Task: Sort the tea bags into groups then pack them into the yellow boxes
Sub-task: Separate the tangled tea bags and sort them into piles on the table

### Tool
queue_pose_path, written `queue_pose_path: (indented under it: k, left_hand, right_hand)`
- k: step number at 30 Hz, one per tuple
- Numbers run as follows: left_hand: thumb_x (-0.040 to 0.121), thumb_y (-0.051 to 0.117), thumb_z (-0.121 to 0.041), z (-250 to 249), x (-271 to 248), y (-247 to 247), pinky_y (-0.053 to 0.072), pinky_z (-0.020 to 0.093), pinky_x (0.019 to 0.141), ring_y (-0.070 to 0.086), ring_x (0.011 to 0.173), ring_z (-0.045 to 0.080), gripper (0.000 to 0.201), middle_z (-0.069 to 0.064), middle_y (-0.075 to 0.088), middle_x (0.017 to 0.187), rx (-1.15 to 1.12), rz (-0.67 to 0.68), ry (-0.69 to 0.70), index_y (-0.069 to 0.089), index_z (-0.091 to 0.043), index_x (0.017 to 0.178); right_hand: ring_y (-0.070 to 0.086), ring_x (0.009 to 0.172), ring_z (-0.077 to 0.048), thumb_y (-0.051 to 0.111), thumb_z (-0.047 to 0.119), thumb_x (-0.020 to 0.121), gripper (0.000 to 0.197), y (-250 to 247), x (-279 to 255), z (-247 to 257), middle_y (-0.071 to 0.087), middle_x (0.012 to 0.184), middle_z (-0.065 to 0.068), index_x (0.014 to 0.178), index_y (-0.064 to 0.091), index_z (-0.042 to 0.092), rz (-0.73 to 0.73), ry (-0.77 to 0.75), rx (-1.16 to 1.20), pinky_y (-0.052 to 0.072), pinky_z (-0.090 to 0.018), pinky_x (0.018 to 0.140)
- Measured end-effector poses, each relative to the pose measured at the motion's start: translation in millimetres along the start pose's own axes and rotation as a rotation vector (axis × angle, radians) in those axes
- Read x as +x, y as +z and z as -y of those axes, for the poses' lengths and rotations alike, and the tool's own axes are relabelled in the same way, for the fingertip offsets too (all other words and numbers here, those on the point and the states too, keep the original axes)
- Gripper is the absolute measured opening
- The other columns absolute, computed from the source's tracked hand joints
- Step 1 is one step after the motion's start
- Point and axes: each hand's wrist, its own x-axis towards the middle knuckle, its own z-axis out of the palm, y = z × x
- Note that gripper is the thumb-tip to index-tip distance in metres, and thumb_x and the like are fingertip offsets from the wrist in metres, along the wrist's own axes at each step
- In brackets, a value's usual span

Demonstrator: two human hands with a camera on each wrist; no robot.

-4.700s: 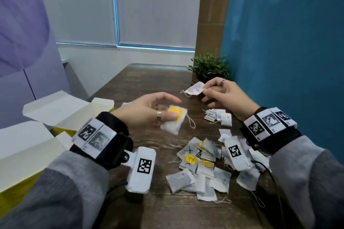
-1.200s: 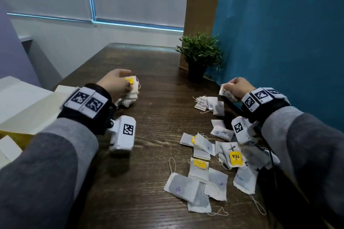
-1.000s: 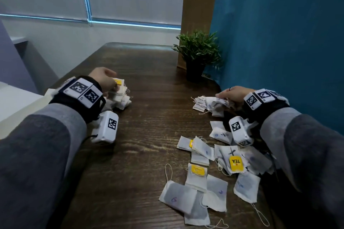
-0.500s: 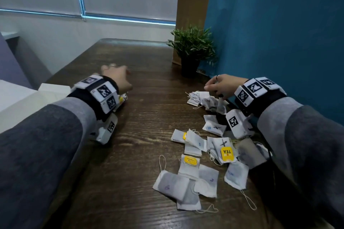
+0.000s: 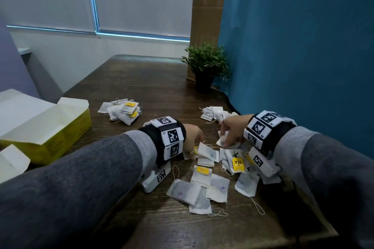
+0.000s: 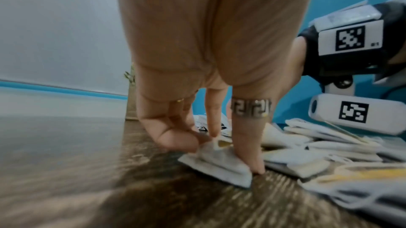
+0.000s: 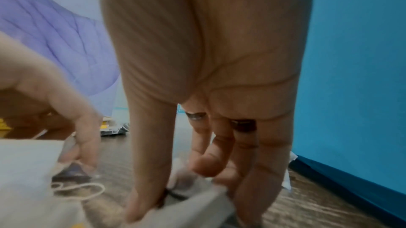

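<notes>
A dark, wood-grained table carried all items, bounded on the right by a teal partition. At its left edge stood an open yellow box of thin card with pale flaps raised, its interior showing no tea bags. A small potted plant stood at the far right corner. Both forearms, in grey sleeves with marker-tagged wrist bands, reached forward and met over the loose pile of tea bags, soft white paper pouches with strings, some with yellow tags. The left hand pointed fingers-down, its grip clamped on a tea bag at the pile's near-left edge, thumb and curled fingers pinching its upper fold while the ringed finger pressed beside it. The right hand also pointed down, thumb and fingers pinching a crumpled white bag against the table. Two sorted groups lay apart: a yellow-tagged heap near the box, and a smaller stack just beyond the right hand.
</notes>
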Motion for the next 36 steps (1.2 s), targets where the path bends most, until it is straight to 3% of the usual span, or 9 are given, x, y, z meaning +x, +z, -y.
queue_pose_path:
  k: [6, 10, 12, 15, 18, 22, 28, 32, 36]
  left_hand:
    - [0.081, 0.070, -0.011, 19.7, -4.3, -0.1, 0.046, 0.020, 0.062, 0.053, 0.081, 0.011, 0.038, 0.006, 0.064, 0.110, -0.250, -0.031, -0.081, 0.060, -0.012, 0.117]
    - [0.085, 0.062, -0.008, 32.9, -18.7, -7.9, 0.043, 0.028, 0.086, 0.050, 0.098, 0.013, 0.044, -0.002, 0.053, 0.109, -0.390, -0.091, -0.050, 0.049, -0.016, 0.126]
    - [0.090, 0.052, -0.005, 36.5, -26.6, -8.2, 0.043, 0.026, 0.080, 0.050, 0.094, 0.014, 0.040, 0.001, 0.054, 0.106, -0.556, -0.092, -0.020, 0.048, -0.015, 0.129]
    - [0.087, 0.030, 0.005, 39.4, -42.7, -9.0, 0.041, 0.023, 0.055, 0.050, 0.064, 0.014, 0.040, 0.007, 0.052, 0.081, -1.222, -0.105, 0.034, 0.052, -0.007, 0.117]
    - [0.076, 0.039, -0.014, 45.3, -60.4, -14.7, 0.043, 0.027, 0.056, 0.046, 0.055, 0.012, 0.041, 0.003, 0.045, 0.074, -1.764, 0.006, 0.156, 0.053, -0.006, 0.114]
    - [0.073, 0.056, -0.046, 47.2, -73.8, -15.0, 0.028, 0.018, 0.044, 0.039, 0.049, 0.009, 0.061, 0.005, 0.046, 0.076, -1.985, 0.108, 0.318, 0.047, -0.003, 0.116]
    - [0.066, 0.075, -0.026, 45.6, -82.8, -12.3, 0.026, 0.015, 0.039, 0.037, 0.042, 0.006, 0.057, 0.004, 0.051, 0.074, -1.982, 0.112, 0.364, 0.050, -0.004, 0.112]
    - [0.085, 0.045, 0.003, 35.7, -76.1, -8.7, 0.020, 0.016, 0.038, 0.026, 0.038, 0.005, 0.024, -0.001, 0.050, 0.063, -1.372, -0.151, 0.046, 0.059, -0.005, 0.102]
    - [0.091, 0.037, -0.003, 29.2, -69.3, 3.0, 0.027, 0.018, 0.041, 0.037, 0.043, 0.006, 0.030, 0.000, 0.059, 0.075, -0.845, -0.058, -0.054, 0.065, -0.010, 0.097]
  right_hand:
    - [0.064, 0.085, -0.017, 0.066, 0.030, 0.083, 0.016, -17.5, -14.7, -3.2, 0.066, 0.087, 0.002, 0.088, 0.056, 0.018, -0.079, -0.089, 0.130, 0.052, -0.034, 0.080]
    - [0.063, 0.072, -0.022, 0.042, -0.004, 0.090, 0.018, -28.9, -30.8, 9.7, 0.062, 0.081, -0.007, 0.092, 0.047, 0.014, -0.073, -0.249, 0.763, 0.054, -0.029, 0.061]
    - [0.053, 0.059, -0.014, 0.040, -0.003, 0.089, 0.022, -27.2, -35.5, 21.1, 0.056, 0.073, -0.004, 0.097, 0.050, 0.014, -0.048, -0.261, 0.702, 0.044, -0.021, 0.046]
    - [0.046, 0.054, -0.009, 0.055, 0.028, 0.091, 0.019, -20.5, -36.9, 32.4, 0.050, 0.070, 0.000, 0.105, 0.057, 0.016, 0.057, -0.234, 0.375, 0.043, -0.022, 0.053]
    - [0.052, 0.064, -0.011, 0.065, 0.051, 0.080, 0.039, -8.7, -31.4, 38.8, 0.061, 0.082, -0.002, 0.109, 0.060, 0.025, 0.092, -0.152, 0.112, 0.047, -0.025, 0.061]
    - [0.052, 0.068, -0.009, 0.071, 0.047, 0.075, 0.046, 6.9, -23.7, 50.2, 0.060, 0.080, 0.003, 0.109, 0.058, 0.018, 0.064, -0.158, -0.075, 0.045, -0.022, 0.061]
    - [0.044, 0.051, -0.009, 0.069, 0.033, 0.082, 0.026, -6.1, -31.2, 45.0, 0.056, 0.070, 0.001, 0.090, 0.051, 0.017, -0.060, -0.235, 0.110, 0.037, -0.014, 0.043]
    - [0.043, 0.047, -0.012, 0.070, 0.024, 0.082, 0.020, -15.6, -36.6, 26.0, 0.057, 0.070, -0.005, 0.084, 0.051, 0.019, -0.144, -0.268, 0.549, 0.035, -0.022, 0.042]
    - [0.042, 0.037, -0.005, 0.061, 0.007, 0.087, 0.013, -11.6, -43.7, 16.7, 0.057, 0.058, -0.001, 0.087, 0.052, 0.017, -0.096, -0.306, 0.937, 0.030, -0.016, 0.033]
